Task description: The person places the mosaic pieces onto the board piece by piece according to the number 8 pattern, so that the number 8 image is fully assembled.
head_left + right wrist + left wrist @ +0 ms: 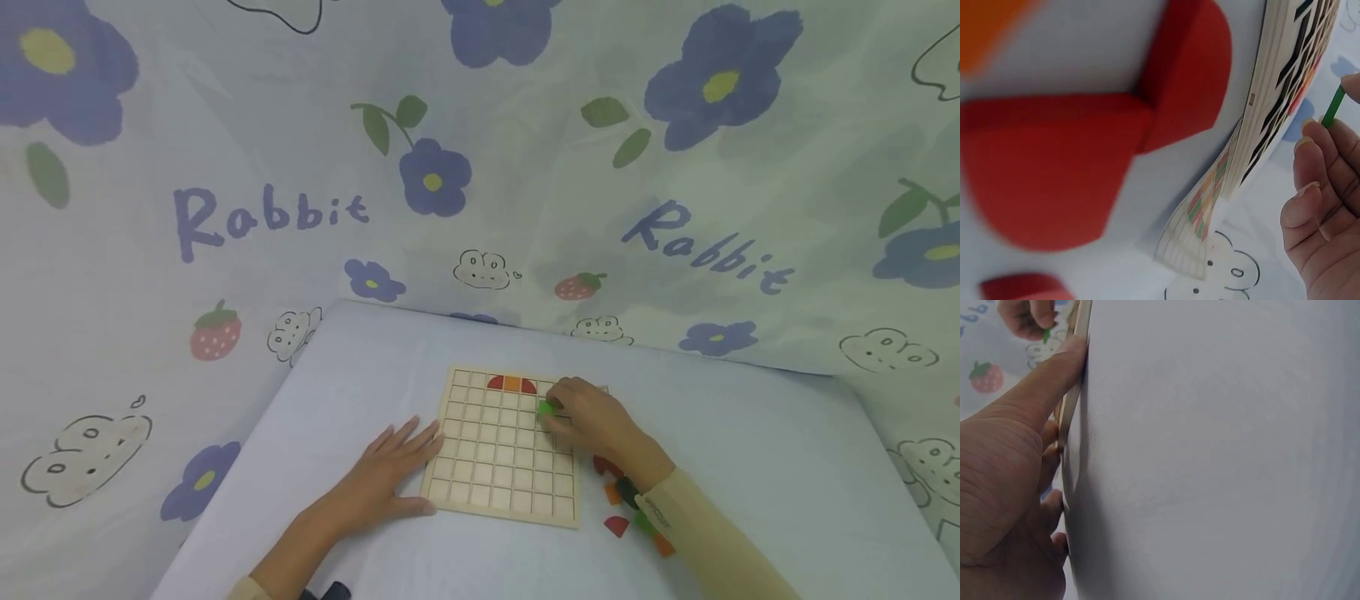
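A wooden grid board (487,454) lies on the white table, with an orange square (512,383) between two red quarter-round pieces (528,387) in its far row. My left hand (378,479) rests at the board's left side, fingers spread and fairly straight, thumb at the near left corner. Over the board's right part, my right hand (596,417) pinches a small green tile (547,408) between thumb and index finger. The right wrist view shows that green tile (1334,106) edge-on, the other fingers loosely bent.
Right of the board, partly under my right forearm, lie loose pieces: a red quarter-round (617,526), an orange square (612,493), a green piece (645,522) and others. A sheet with a coloured grid pattern (1200,206) lies beside the board. A printed cloth (480,167) hangs behind the table.
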`<state>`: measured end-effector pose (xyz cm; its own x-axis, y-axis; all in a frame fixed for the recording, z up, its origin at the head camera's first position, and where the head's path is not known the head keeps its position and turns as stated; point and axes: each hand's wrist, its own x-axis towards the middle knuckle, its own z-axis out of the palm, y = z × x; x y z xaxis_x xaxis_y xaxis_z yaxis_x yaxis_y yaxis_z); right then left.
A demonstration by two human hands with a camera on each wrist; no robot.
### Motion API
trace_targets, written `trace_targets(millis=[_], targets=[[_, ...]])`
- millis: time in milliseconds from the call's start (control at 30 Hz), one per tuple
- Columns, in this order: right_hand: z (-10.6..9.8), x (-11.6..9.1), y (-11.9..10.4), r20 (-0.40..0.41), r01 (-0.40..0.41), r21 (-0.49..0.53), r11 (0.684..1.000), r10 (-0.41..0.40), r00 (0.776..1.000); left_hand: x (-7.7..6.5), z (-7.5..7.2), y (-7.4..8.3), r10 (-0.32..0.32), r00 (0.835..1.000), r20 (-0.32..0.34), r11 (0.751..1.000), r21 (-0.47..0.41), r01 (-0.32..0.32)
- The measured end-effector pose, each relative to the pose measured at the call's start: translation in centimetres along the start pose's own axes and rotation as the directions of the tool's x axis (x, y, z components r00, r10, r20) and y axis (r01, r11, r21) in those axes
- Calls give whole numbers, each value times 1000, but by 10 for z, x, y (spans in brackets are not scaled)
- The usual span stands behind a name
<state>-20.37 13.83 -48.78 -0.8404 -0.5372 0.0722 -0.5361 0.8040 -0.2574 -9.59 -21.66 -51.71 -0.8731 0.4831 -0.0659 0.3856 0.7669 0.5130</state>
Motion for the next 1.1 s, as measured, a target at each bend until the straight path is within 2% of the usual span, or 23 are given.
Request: trace_targets(millis=[167, 400, 533, 767, 1100], targets=[[6, 14, 0, 2, 31, -10, 999, -31, 1000, 1, 2, -1, -1, 1000, -6, 1000, 2, 1], [15, 26, 1, 66, 17, -29, 999, -15, 998, 3, 4, -3, -24, 1000, 16, 1000, 7, 24], [16, 28, 2, 70, 27, -50, 998, -23, 997, 3, 3, -2, -25, 1000, 19, 1000, 8, 25], [14, 30, 0, 66, 52, -54, 997, -48, 997, 2, 0, -1, 16, 1000, -1, 1000, -2, -16], [14, 30, -4, 63, 47, -24, 999, -45, 997, 0, 1, -1, 7, 1000, -10, 1000, -2, -7]])
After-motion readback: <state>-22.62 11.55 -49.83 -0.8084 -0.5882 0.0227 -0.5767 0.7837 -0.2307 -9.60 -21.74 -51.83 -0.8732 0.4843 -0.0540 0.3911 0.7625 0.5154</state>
